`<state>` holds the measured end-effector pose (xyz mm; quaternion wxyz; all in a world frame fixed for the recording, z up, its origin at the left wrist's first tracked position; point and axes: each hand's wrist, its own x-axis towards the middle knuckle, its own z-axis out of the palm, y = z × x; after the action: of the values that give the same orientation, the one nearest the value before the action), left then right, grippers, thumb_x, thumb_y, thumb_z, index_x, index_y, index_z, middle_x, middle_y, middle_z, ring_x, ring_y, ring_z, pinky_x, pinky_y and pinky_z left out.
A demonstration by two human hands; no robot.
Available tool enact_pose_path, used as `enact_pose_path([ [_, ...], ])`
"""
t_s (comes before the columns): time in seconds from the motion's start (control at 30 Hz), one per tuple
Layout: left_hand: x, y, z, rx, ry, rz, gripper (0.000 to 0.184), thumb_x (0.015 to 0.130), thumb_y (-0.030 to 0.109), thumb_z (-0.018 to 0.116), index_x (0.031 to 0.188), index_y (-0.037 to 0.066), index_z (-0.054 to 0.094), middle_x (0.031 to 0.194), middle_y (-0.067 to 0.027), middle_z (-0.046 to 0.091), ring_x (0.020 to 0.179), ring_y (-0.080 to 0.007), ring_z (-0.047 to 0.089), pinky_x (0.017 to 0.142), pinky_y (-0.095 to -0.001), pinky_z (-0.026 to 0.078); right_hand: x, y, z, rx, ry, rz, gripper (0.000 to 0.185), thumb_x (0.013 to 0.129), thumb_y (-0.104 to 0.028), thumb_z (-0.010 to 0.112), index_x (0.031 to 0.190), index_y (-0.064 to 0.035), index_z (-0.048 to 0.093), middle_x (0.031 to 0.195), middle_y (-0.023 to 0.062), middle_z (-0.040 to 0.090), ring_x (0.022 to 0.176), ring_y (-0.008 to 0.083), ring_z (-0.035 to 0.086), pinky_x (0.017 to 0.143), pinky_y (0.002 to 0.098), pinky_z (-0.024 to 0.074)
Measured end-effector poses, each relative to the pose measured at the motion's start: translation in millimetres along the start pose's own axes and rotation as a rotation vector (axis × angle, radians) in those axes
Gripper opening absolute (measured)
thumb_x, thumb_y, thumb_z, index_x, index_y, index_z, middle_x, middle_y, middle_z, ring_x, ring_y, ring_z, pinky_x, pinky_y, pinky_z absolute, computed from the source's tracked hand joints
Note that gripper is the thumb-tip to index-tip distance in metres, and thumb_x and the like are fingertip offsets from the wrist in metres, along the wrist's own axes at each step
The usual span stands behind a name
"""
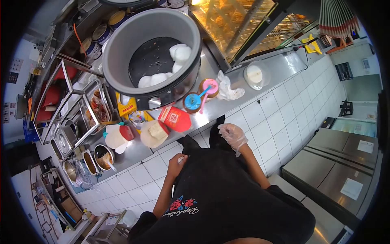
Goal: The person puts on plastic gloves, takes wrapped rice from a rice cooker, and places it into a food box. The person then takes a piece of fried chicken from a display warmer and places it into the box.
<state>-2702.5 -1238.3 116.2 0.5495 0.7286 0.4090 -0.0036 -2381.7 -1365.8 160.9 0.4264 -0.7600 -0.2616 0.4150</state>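
Observation:
My right hand (233, 137), in a clear plastic glove, is raised in front of the counter edge, fingers loosely curled and apart, with nothing seen in it. My left hand (178, 162) is bare and closed near my dark clothing, around something small and whitish that I cannot make out. Nearest to the hands on the counter lies a red packet (175, 118). Behind it stand two jars, one with a blue lid (192, 101) and one with a pink lid (209, 87). A large grey pot (152, 49) holds several white wrapped bundles (180, 55).
A lit glass display case (239, 28) stands behind the counter (284, 67). Crumpled white plastic (229, 87) and a round white-lidded container (254, 76) lie right of the jars. Metal pans (104, 156) and a wire rack are on the left; steel cabinets (329, 162) stand at right.

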Motion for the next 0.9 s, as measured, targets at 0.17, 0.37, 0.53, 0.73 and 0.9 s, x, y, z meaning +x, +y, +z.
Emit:
enact_pose_path([
  [0.17,70.1,49.9,67.8,0.178,0.189,0.05,0.011,0.095,0.013,0.064,0.091,0.003,0.063,0.079,-0.0184,0.068,0.07,-0.0389,0.068,0.062,-0.0436,0.051,15.4,59.0,-89.3,-0.003,0.011,0.039,0.018,0.099,-0.014,0.063,0.112,-0.0027,0.067,0.09,0.0022,0.068,0.08,0.0106,0.063,0.075,0.0258,0.0533],
  [0.37,205.6,247.0,179.9,0.218,0.104,0.221,0.026,0.093,0.026,0.066,0.097,0.0,0.062,0.084,-0.018,0.067,0.076,-0.037,0.065,0.073,-0.0414,0.051,58.9,75.5,-221.8,-0.278,-0.134,-0.086,0.022,0.097,-0.023,0.06,0.103,-0.0038,0.068,0.093,0.0135,0.071,0.086,0.0293,0.068,0.08,0.0383,0.0533],
  [0.53,341.4,248.4,237.6,0.721,0.473,0.363,0.06,0.098,0.05,0.053,0.145,0.015,0.043,0.149,-0.0262,0.037,0.141,-0.0437,0.028,0.113,-0.0638,0.016,69.6,98.4,-316.7,-0.355,-0.013,-0.128,0.025,0.098,-0.027,0.058,0.105,-0.006,0.069,0.091,0.015,0.071,0.086,0.0339,0.068,0.079,0.0415,0.053],
  [0.73,377.6,199.4,227.3,0.861,0.415,0.354,0.072,0.097,0.056,0.049,0.157,0.021,0.031,0.157,-0.0316,0.026,0.151,-0.0447,0.012,0.117,-0.0677,-0.001,64.1,130.2,-351.3,-0.237,-0.03,-0.059,0.026,0.097,-0.029,0.06,0.105,-0.0066,0.07,0.095,0.0141,0.072,0.089,0.0294,0.069,0.081,0.0373,0.0531],
  [0.9,342.7,255.0,222.1,0.866,0.66,0.333,0.051,0.093,0.039,0.059,0.137,0.014,0.055,0.155,-0.0359,0.026,0.15,-0.0475,0.013,0.116,-0.0691,0.004,74.6,131.4,-340.2,-0.19,-0.094,-0.189,0.023,0.096,-0.025,0.062,0.106,-0.0067,0.071,0.098,0.0138,0.072,0.095,0.0288,0.069,0.087,0.0367,0.0531],
])
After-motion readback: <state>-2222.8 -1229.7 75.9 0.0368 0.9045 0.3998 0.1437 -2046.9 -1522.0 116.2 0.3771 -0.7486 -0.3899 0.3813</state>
